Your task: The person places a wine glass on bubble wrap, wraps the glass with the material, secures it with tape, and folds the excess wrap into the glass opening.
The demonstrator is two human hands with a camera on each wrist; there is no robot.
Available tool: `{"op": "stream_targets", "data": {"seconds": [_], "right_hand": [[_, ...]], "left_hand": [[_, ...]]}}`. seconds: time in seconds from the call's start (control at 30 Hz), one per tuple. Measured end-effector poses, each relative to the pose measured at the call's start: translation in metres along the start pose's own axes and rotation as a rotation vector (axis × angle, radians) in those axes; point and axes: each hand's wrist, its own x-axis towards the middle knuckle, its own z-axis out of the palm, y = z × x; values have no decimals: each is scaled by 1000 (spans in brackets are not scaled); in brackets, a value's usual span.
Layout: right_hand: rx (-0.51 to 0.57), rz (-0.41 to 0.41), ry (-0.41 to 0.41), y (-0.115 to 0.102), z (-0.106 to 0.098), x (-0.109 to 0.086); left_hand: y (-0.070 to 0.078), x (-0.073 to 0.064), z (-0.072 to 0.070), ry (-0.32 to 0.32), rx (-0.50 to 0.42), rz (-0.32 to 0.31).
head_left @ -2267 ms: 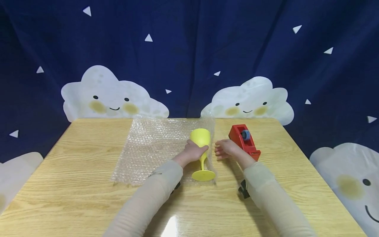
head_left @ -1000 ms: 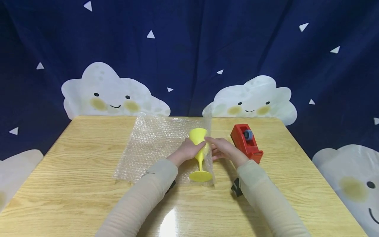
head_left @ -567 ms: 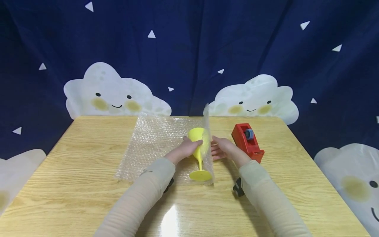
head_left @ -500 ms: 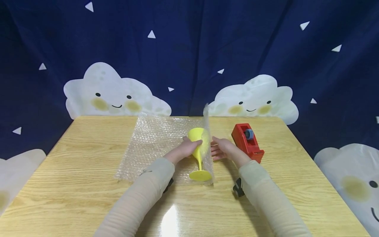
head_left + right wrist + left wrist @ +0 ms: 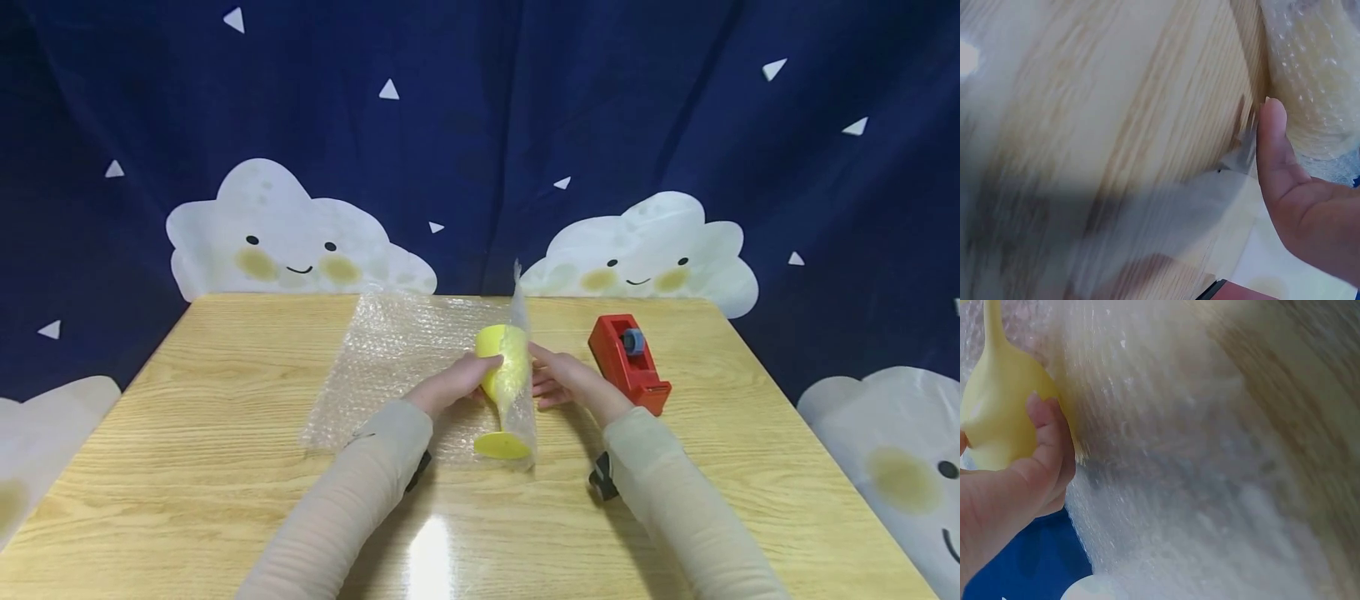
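Goblet: the yellow goblet (image 5: 491, 340) lies on its side between the two sets of fingers, on the right part of the sheet, its foot turned toward the person.
Left hand: the left hand (image 5: 453, 378) has its fingers clamped on the bowl, the thumb laid over the top of it.
Right hand: the right hand (image 5: 568, 379) has its fingers roughly straight and apart from the thumb, just right of the goblet, seemingly pushing the lifted sheet against it rather than clamping anything.
Bubble wrap: the bubble wrap (image 5: 393, 350) spreads flat behind and to the left of the left fingers; its right edge stands up beside the right fingers and leans over the goblet.
Covered part: one layer lies over the right side of the bowl, the stem and part of the foot; the bowl nearest the left thumb is bare.
Flat part: most of the sheet is not wound round the goblet, so wrapping, if that is the work, looks barely begun.
Tape dispenser: the red tape dispenser (image 5: 624, 367) sits just right of the right fingers, held by neither hand; no tape shows on the wrap, so fastening is probably left too.
Desk: the wooden desk (image 5: 217, 417) carries everything under the fingers.
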Motion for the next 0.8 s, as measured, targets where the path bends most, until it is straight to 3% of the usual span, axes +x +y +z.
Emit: {"op": "stream_targets", "data": {"seconds": [0.17,0.3,0.43,0.8], "right_hand": [[-14,-23,-22,-2,5,1],[-15,-15,-3,-3,8,1],[-9,-2,20,-8,10,0],[-30,1,26,-13,11,-5]], "left_hand": [[-2,-4,-1,-25,-7,23],[-3,-7,0,-9,-6,31],[0,-8,-4,-9,-7,6],[-3,-10,-9,-107,-3,16]]}}
